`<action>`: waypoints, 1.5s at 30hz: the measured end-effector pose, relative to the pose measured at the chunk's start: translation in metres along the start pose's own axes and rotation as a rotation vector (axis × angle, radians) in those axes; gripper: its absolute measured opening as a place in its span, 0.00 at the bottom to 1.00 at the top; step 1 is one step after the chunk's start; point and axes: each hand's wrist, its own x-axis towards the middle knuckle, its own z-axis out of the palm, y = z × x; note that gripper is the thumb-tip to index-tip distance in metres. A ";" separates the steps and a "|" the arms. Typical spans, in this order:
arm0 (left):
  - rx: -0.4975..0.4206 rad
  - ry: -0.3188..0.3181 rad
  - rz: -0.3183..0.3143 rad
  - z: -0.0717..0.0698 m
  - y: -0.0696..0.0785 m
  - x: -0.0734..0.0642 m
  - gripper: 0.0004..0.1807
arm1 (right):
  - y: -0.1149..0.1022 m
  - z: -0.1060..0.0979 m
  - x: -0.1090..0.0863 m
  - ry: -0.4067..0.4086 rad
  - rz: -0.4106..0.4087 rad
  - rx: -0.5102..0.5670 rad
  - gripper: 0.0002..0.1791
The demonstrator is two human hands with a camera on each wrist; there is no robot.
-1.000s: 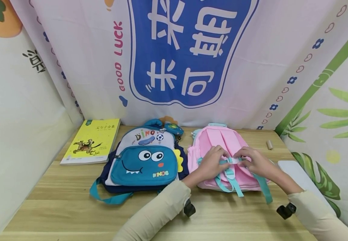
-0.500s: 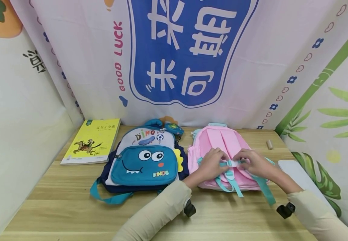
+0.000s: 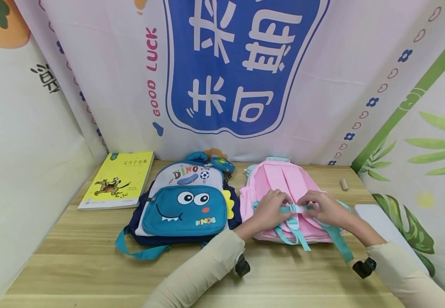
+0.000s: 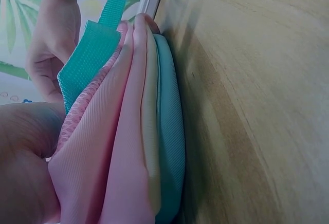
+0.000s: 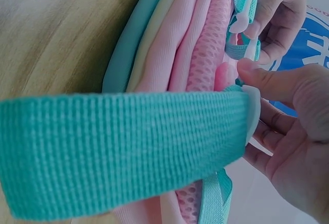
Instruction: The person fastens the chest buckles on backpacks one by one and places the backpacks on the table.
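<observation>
A pink backpack lies with its shoulder straps up at the right of the table. Across those straps runs a teal chest strap with a white plastic buckle. My left hand pinches the buckle's left side, while my right hand pinches its right side. In the right wrist view, white plastic pieces show by the fingertips of my right hand, and my left hand is just beyond. A wide teal webbing strap crosses the foreground there. My left fingertips are hidden in the left wrist view.
A blue dinosaur backpack lies just left of the pink one, its teal strap trailing forward. Farther left is a yellow book. To the right are a small tan cylinder and a white flat object. Printed cloth encloses the table.
Both hands have sunk very slightly with the buckle between them and keep their grip. The loose teal strap end at the right has shifted a little to the right.
</observation>
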 end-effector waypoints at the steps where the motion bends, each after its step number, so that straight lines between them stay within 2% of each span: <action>1: 0.000 0.001 -0.001 0.000 0.000 0.000 0.15 | 0.000 0.000 0.000 0.000 -0.003 0.004 0.14; 7: 0.002 -0.002 -0.015 -0.001 0.001 -0.001 0.16 | -0.001 0.000 0.000 0.006 -0.005 0.006 0.14; 12: -0.011 -0.009 -0.026 -0.006 0.001 -0.003 0.20 | -0.004 -0.001 0.000 0.011 0.002 0.007 0.19; 21: -0.040 -0.013 -0.041 -0.027 0.000 -0.006 0.24 | -0.020 -0.011 0.009 0.066 -0.063 0.043 0.23; 28: -0.025 -0.005 -0.039 -0.050 -0.009 -0.012 0.26 | -0.037 -0.007 0.023 0.102 -0.111 0.074 0.27; 36: -0.052 -0.007 -0.062 -0.086 -0.030 -0.026 0.27 | -0.060 0.003 0.049 0.137 -0.122 0.109 0.32; 40: -0.035 0.018 -0.088 -0.102 -0.048 -0.036 0.27 | -0.076 0.008 0.063 0.101 -0.098 0.146 0.34; 45: -0.032 0.039 -0.132 -0.118 -0.078 -0.054 0.28 | -0.094 0.017 0.075 0.041 -0.056 0.176 0.37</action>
